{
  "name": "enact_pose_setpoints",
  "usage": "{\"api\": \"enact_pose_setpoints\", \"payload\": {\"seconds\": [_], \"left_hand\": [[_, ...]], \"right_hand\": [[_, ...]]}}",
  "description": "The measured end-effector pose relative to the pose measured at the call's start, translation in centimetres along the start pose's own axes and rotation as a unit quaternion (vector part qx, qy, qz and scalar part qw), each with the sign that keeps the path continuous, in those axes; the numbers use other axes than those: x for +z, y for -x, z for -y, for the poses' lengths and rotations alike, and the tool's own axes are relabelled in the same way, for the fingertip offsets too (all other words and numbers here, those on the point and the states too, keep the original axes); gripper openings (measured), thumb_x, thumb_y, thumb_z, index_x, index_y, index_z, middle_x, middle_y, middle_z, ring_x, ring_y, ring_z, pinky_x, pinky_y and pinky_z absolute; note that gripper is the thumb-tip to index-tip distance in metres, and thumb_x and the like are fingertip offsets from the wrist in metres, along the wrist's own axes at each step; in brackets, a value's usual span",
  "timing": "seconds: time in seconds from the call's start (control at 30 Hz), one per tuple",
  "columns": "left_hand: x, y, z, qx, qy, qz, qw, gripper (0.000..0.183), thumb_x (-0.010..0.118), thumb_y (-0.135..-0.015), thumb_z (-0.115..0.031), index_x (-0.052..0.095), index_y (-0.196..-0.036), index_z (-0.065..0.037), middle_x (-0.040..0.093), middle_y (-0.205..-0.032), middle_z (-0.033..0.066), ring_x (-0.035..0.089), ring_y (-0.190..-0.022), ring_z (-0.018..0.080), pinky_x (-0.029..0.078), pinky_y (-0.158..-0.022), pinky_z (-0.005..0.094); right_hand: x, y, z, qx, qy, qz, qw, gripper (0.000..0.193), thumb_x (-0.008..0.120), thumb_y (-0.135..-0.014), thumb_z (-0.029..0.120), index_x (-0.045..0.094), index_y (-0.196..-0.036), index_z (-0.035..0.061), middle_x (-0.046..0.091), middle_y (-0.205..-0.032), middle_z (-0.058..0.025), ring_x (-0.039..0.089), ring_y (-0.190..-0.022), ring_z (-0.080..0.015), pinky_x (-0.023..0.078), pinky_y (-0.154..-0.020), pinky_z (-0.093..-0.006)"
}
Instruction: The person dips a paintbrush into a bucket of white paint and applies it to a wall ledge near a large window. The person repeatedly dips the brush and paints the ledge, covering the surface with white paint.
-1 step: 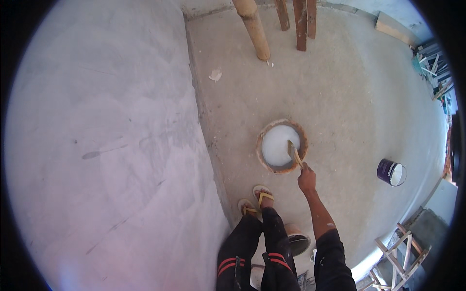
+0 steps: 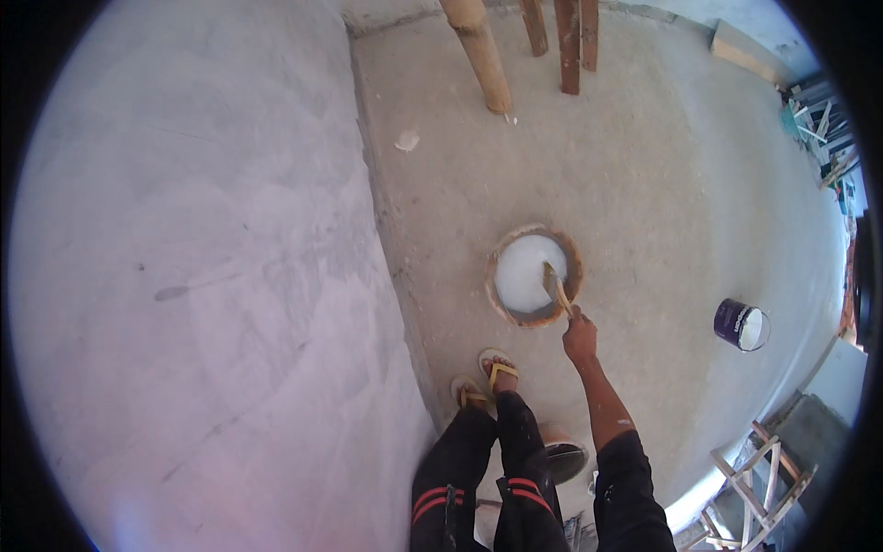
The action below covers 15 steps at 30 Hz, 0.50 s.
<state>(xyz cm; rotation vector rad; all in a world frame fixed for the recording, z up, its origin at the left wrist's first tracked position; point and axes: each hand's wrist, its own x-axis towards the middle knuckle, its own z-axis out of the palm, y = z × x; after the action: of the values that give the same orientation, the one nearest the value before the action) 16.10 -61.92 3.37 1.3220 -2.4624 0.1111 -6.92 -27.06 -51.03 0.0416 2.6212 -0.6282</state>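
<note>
Right arm (image 2: 609, 405): is being stretched forward
Right hand (image 2: 579, 338): is being held beside the round tub (image 2: 574, 258)
Fingers (image 2: 583, 325): are being closed around a brush (image 2: 556, 289), angled over white liquid (image 2: 522, 273)

Forms a plain grey-brown floor (image 2: 635, 212), paler toward the right. Carries a round tub (image 2: 574, 267) with a crusted brownish rim near the middle, and a pair of sandals (image 2: 498, 370) with yellow straps just below it. Bears a tan bucket (image 2: 552, 434) near the sandals and, well apart to the right, a purple bucket (image 2: 729, 319). Toward the top, holds a bamboo pole (image 2: 478, 53), wooden posts (image 2: 568, 51) beside it, and a small white scrap (image 2: 407, 140) near the left edge.
</note>
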Motion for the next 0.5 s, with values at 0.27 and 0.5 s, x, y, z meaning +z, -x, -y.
{"api": "enact_pose_setpoints", "payload": {"seconds": [0.27,0.5], "left_hand": [[0.2,0.1,-0.1,0.005,0.002,-0.001,1.000,0.044,0.049,-0.094,-0.034,0.047,-0.124,0.000,0.039,-0.138,0.0253,0.037,-0.130,0.0395,0.027,-0.107,0.0555],[0.2,-0.3,0.0,0.006,0.011,-0.004,1.000,0.043,0.049,-0.094,-0.032,0.047,-0.123,0.000,0.039,-0.138,0.0254,0.037,-0.130,0.0396,0.027,-0.107,0.0553]], "right_hand": [[1.3,-1.0,1.1,-0.010,0.025,0.022,0.999,0.030,0.051,-0.083,0.002,0.053,-0.113,-0.0025,0.064,-0.086,-0.0263,0.064,-0.080,-0.0443,0.052,-0.070,-0.0521],[1.7,0.4,2.3,0.025,0.035,0.024,0.999,0.022,0.053,-0.086,0.004,0.054,-0.107,-0.0018,0.065,-0.087,-0.0266,0.064,-0.081,-0.0458,0.052,-0.071,-0.0539]]}}
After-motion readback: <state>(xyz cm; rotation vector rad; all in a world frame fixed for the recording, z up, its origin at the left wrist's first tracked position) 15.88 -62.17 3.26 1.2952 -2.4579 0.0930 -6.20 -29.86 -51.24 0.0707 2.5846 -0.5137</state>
